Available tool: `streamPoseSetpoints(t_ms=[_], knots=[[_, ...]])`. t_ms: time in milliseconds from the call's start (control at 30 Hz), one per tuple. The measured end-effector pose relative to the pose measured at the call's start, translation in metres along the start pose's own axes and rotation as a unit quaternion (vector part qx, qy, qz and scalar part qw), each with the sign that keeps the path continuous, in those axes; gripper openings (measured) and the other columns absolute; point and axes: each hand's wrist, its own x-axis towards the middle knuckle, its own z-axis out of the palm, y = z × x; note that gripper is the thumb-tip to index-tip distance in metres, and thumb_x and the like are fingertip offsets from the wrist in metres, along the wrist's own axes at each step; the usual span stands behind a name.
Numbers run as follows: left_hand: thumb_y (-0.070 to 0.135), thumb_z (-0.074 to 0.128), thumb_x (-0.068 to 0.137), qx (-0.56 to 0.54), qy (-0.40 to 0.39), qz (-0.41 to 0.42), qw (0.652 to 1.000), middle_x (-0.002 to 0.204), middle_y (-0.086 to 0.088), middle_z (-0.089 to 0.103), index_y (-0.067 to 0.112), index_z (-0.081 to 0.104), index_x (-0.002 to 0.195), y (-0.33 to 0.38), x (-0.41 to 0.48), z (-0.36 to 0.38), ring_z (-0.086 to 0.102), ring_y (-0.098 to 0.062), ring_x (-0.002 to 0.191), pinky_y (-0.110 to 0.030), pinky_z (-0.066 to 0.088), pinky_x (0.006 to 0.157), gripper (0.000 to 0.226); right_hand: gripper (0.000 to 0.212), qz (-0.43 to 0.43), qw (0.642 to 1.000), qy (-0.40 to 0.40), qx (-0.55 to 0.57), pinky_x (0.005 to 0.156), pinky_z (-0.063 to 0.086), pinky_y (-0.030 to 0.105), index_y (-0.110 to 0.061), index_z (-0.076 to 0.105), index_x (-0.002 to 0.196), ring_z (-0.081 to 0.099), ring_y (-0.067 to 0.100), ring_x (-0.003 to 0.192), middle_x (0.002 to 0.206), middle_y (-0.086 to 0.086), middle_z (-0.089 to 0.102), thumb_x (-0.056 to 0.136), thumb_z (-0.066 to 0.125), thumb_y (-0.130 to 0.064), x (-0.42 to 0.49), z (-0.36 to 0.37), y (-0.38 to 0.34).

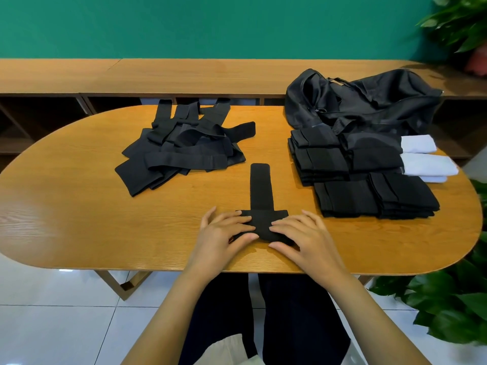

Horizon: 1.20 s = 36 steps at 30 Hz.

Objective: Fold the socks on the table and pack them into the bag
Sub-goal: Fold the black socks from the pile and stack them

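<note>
Socks (260, 191), black, form a T on the surface (79, 219): one strip runs away from the fingers (243, 219), and a folded band lies crosswise under them. The left hand (224, 230) and right hand (305, 235) press that band flat, fingers straight and slightly apart, tips nearly meeting. The band's near edge is hidden beneath the hands. Beyond the fingers to the left lies a loose pile (181, 151). To their right are folded stacks (369, 180) and white rolls (427, 164) of unclear kind, with a crumpled bag (369, 101) farther off. The surface is oval wood. Behind it are a low shelf (184, 75) and a green wall (210, 25), with plants (458, 312) at the right and a tiled floor (52, 325) below.
</note>
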Motion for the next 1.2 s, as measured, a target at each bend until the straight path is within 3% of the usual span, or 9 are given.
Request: streamPoseSetpoints(t_ms=[200, 300, 433, 567, 700, 800, 867, 967, 1200], knots=[[0.076, 0.047, 0.079, -0.021, 0.023, 0.013, 0.999, 0.114, 0.025, 0.061, 0.03, 0.07, 0.113, 0.0038, -0.0012, -0.0041, 0.047, 0.008, 0.118, -0.035, 0.01, 0.118, 0.061, 0.041, 0.032, 0.997, 0.061, 0.033, 0.109, 0.027, 0.029, -0.025, 0.07, 0.106, 0.059, 0.004, 0.099, 0.1, -0.012, 0.07, 0.1, 0.036, -0.048, 0.0006, -0.002, -0.001], [0.071, 0.046, 0.084, -0.021, 0.042, 0.015, 0.999, 0.11, 0.028, 0.059, 0.03, 0.071, 0.109, 0.0026, -0.0007, -0.0042, 0.048, 0.008, 0.114, -0.036, 0.014, 0.116, 0.054, 0.039, 0.043, 0.996, 0.065, 0.049, 0.108, 0.028, 0.029, -0.025, 0.07, 0.105, 0.056, 0.002, 0.098, 0.098, -0.012, 0.069, 0.1, 0.038, -0.046, 0.0, -0.0021, 0.0002], [0.064, 0.039, 0.093, -0.006, 0.063, 0.012, 0.998, 0.095, 0.024, 0.06, 0.027, 0.068, 0.085, 0.0011, -0.0007, -0.002, 0.051, 0.004, 0.103, -0.04, 0.021, 0.114, 0.047, 0.034, 0.059, 0.993, 0.073, 0.072, 0.107, 0.028, 0.027, -0.024, 0.07, 0.105, 0.053, 0.001, 0.1, 0.098, -0.013, 0.067, 0.096, 0.045, -0.046, 0.001, -0.0057, -0.0017], [0.067, 0.033, 0.094, -0.002, 0.081, -0.002, 0.997, 0.088, 0.017, 0.063, 0.02, 0.07, 0.085, -0.0004, -0.0022, -0.0016, 0.052, 0.003, 0.097, -0.036, 0.019, 0.114, 0.06, 0.043, 0.074, 0.993, 0.057, 0.066, 0.097, 0.029, 0.022, -0.024, 0.067, 0.112, 0.049, 0.004, 0.107, 0.107, -0.013, 0.065, 0.092, 0.047, -0.056, 0.0016, -0.0067, -0.0008], [0.064, 0.037, 0.094, -0.028, 0.103, -0.012, 0.994, 0.082, 0.027, 0.052, 0.031, 0.057, 0.078, 0.003, -0.002, -0.0045, 0.052, 0.003, 0.091, -0.035, 0.021, 0.112, 0.041, 0.04, 0.091, 0.991, 0.068, 0.066, 0.089, 0.038, 0.029, -0.023, 0.068, 0.11, 0.041, -0.004, 0.101, 0.103, -0.016, 0.057, 0.088, 0.056, -0.054, 0.0009, -0.0057, 0.0004], [0.063, 0.041, 0.093, -0.062, 0.111, -0.018, 0.992, 0.082, 0.026, 0.052, 0.034, 0.052, 0.079, 0.0031, -0.0012, -0.0046, 0.053, 0.002, 0.091, -0.037, 0.022, 0.113, 0.034, 0.024, 0.147, 0.981, 0.069, 0.105, 0.086, 0.039, 0.028, -0.027, 0.069, 0.107, 0.044, 0.003, 0.102, 0.101, -0.015, 0.055, 0.086, 0.065, -0.037, 0.0, -0.0058, 0.0011], [0.064, 0.045, 0.09, -0.075, 0.109, -0.022, 0.991, 0.085, 0.024, 0.055, 0.035, 0.056, 0.083, 0.0019, -0.0003, -0.0049, 0.054, 0.003, 0.095, -0.04, 0.023, 0.113, 0.032, 0.019, 0.176, 0.972, 0.061, 0.142, 0.085, 0.037, 0.022, -0.034, 0.066, 0.106, 0.05, 0.013, 0.104, 0.101, -0.012, 0.059, 0.087, 0.066, -0.03, -0.0004, -0.0057, 0.0026], [0.06, 0.054, 0.084, -0.084, 0.091, -0.037, 0.992, 0.092, 0.025, 0.058, 0.039, 0.061, 0.098, 0.0008, 0.0011, -0.0054, 0.053, 0.005, 0.101, -0.045, 0.024, 0.114, 0.026, 0.024, 0.199, 0.962, 0.064, 0.176, 0.082, 0.038, 0.02, -0.037, 0.061, 0.106, 0.054, 0.017, 0.102, 0.099, -0.01, 0.061, 0.086, 0.054, -0.047, 0.0005, -0.0074, 0.0034], [0.05, 0.059, 0.082, -0.153, 0.077, -0.068, 0.983, 0.086, 0.016, 0.068, 0.045, 0.034, 0.138, 0.0081, 0.0013, -0.01, 0.06, 0.001, 0.103, -0.033, 0.018, 0.116, 0.061, 0.037, 0.214, 0.949, 0.079, 0.219, 0.086, 0.05, 0.039, -0.035, 0.061, 0.109, 0.057, 0.015, 0.101, 0.097, -0.014, 0.061, 0.084, 0.048, -0.058, 0.0005, -0.0068, 0.0037]])
